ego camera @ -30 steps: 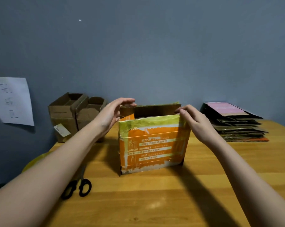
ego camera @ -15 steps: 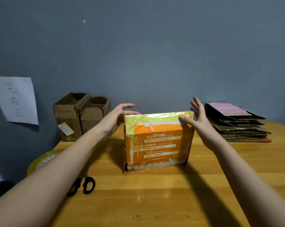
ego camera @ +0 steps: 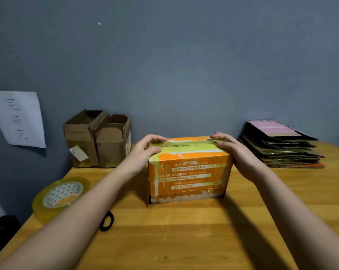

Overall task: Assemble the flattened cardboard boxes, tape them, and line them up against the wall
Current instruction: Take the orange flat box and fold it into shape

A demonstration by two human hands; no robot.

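An orange printed cardboard box [ego camera: 190,176] stands in the middle of the wooden table [ego camera: 184,240], its top flaps folded down with a narrow seam between them. My left hand [ego camera: 147,149] rests over the box's top left edge, fingers curved onto the flaps. On the top right edge my right hand [ego camera: 231,151] presses down the same way. A roll of clear tape [ego camera: 61,195] lies at the table's left edge. Two assembled brown boxes [ego camera: 96,139] with open tops stand against the grey wall at the back left.
A stack of flattened boxes [ego camera: 279,145] lies at the back right of the table. Black scissors [ego camera: 106,221] lie partly under my left forearm. A white sheet of paper [ego camera: 18,119] hangs on the wall at the left.
The upright far flap has been folded down, and both hands moved onto the top of the box. The view tilted down, bringing the tape roll into sight.
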